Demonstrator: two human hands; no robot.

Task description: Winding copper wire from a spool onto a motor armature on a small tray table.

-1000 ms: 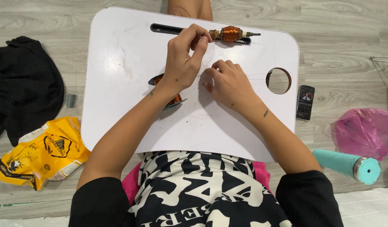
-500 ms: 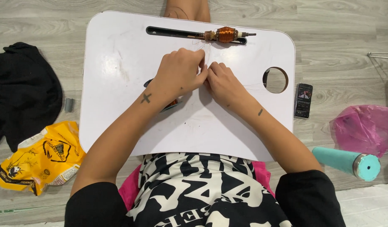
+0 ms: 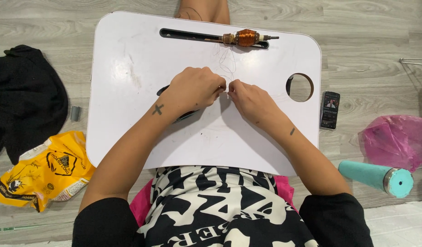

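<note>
My left hand (image 3: 195,90) and my right hand (image 3: 249,100) meet fingertip to fingertip over the middle of a white lap tray (image 3: 128,68). Both pinch a thin wire (image 3: 225,68) that loops faintly up toward a motor armature with a copper winding (image 3: 246,37), which lies in the dark slot (image 3: 183,34) along the tray's far edge. A dark tool (image 3: 183,116) lies on the tray, mostly hidden under my left hand and wrist.
A round hole (image 3: 300,87) is cut in the tray's right side. On the wooden floor lie a phone (image 3: 330,110), a pink plastic bag (image 3: 393,139) and a teal bottle (image 3: 375,176) at right, a yellow packet (image 3: 42,171) and black cloth (image 3: 23,98) at left.
My left hand has come down from the armature at the far edge to the tray's middle, where it now meets my right hand. The view has shifted slightly.
</note>
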